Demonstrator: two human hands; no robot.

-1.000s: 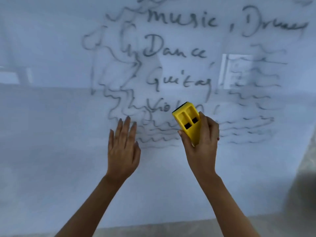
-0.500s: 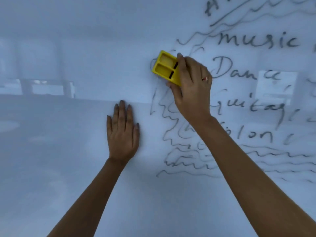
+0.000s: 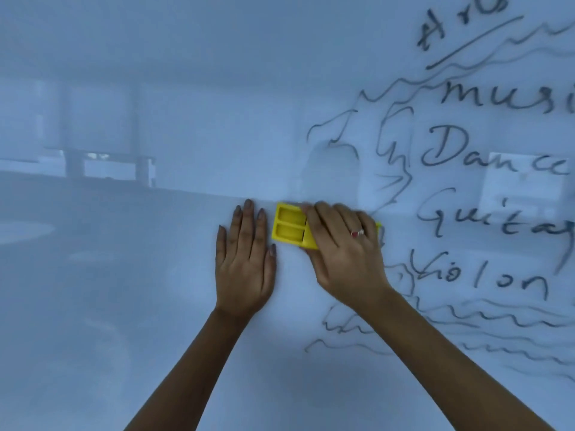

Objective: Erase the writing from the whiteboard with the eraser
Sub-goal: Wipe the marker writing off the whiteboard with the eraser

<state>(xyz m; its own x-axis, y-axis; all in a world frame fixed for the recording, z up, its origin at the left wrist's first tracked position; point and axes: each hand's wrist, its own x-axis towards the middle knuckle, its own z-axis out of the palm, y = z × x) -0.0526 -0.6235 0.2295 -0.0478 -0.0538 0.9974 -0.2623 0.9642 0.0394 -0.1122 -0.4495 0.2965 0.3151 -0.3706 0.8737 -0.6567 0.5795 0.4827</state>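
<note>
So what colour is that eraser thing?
Bright yellow: the eraser in the right hand, clearest in the head view.

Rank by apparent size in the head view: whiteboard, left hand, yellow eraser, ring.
1. whiteboard, fills the view
2. left hand
3. yellow eraser, part-hidden under the right hand, so its full size is unsure
4. ring

Glossy smooth whiteboard (image 3: 186, 88), yellow plastic eraser (image 3: 289, 228)

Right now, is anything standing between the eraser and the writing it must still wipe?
Nothing visible does. The right hand presses the yellow eraser on the whiteboard; the remaining writing lies just right. The left hand rests flat on the opposite side.
</note>
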